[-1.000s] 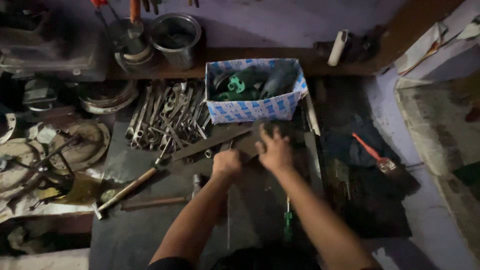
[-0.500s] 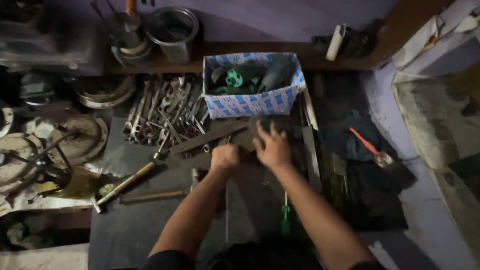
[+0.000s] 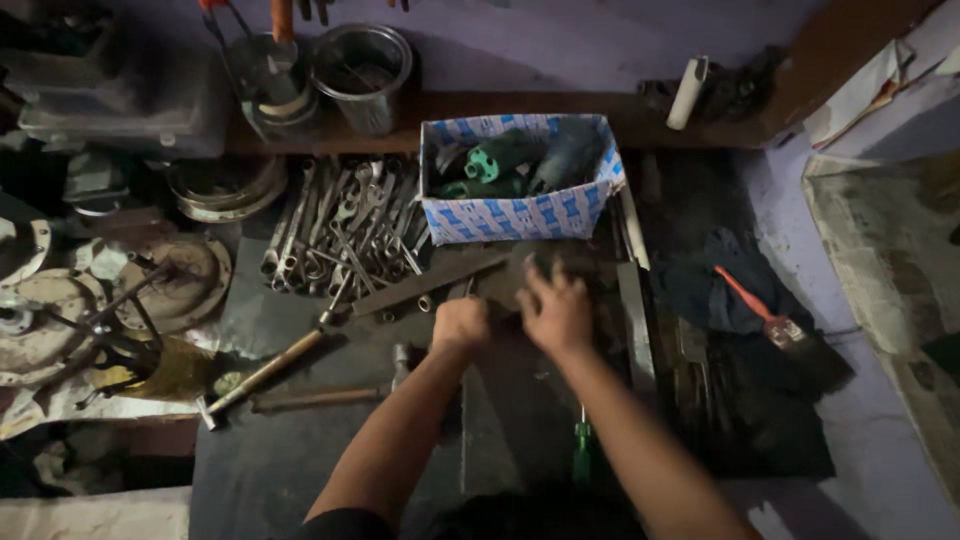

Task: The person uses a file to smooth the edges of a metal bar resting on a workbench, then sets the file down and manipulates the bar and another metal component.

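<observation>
My left hand (image 3: 460,322) is curled into a fist on the dark work surface, just below a long flat metal bar (image 3: 430,283); what it grips is too dark to tell. My right hand (image 3: 556,308) lies beside it with fingers spread, pressing on a dark object at the centre of the bench. A blue and white cardboard box (image 3: 520,215) with green parts inside stands just beyond both hands. A green-handled screwdriver (image 3: 582,452) lies under my right forearm.
Several spanners (image 3: 345,230) are piled left of the box. A wooden-handled hammer (image 3: 265,372) lies at lower left. Metal tins (image 3: 362,62) stand on the back shelf. Round metal discs (image 3: 180,285) sit at far left. A paintbrush (image 3: 765,318) rests on dark cloth at right.
Both hands have stayed close together at the bench centre, shifting only slightly; the right hand's fingers have moved a little on the dark object.
</observation>
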